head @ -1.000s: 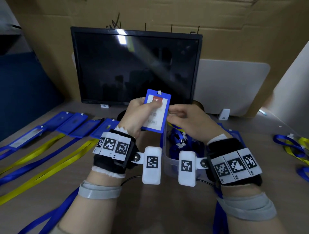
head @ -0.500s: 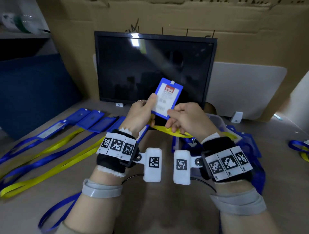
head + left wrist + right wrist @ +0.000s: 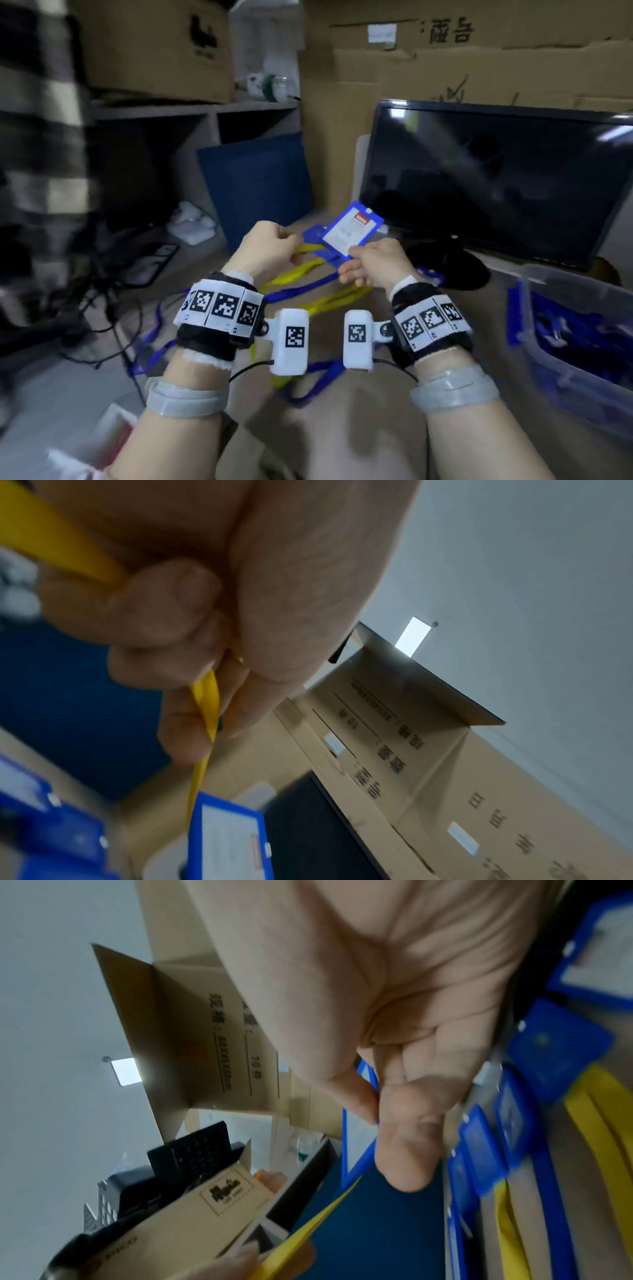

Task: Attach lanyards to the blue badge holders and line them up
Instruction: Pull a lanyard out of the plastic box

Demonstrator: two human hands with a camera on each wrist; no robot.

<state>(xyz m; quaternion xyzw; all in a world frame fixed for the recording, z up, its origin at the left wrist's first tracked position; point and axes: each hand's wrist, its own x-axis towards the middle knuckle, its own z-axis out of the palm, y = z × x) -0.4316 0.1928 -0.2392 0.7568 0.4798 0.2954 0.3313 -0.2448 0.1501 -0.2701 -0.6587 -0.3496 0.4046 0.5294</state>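
My right hand (image 3: 363, 265) pinches the lower edge of a blue badge holder (image 3: 352, 229) with a white card in it, held tilted above the table. In the right wrist view, thumb and forefinger (image 3: 407, 1139) meet on the holder's blue rim (image 3: 354, 1150). My left hand (image 3: 270, 245) is curled round a yellow lanyard (image 3: 306, 247) that runs toward the holder. The left wrist view shows that yellow strap (image 3: 205, 710) passing through the curled fingers (image 3: 161, 620), with the holder (image 3: 226, 840) below. How strap and holder join is hidden.
Several finished blue holders (image 3: 486, 1150) with yellow lanyards (image 3: 301, 274) and blue lanyards (image 3: 301, 291) lie on the table under my hands. A clear bin (image 3: 579, 301) of blue holders stands at right. A dark monitor (image 3: 496, 178) is behind, a blue cushion (image 3: 257, 185) and tangled cables (image 3: 113, 308) to the left.
The view and both hands have swung left over the row of finished holders. My left hand has left the holder and now grips the yellow lanyard. The holder now tilts to the right.
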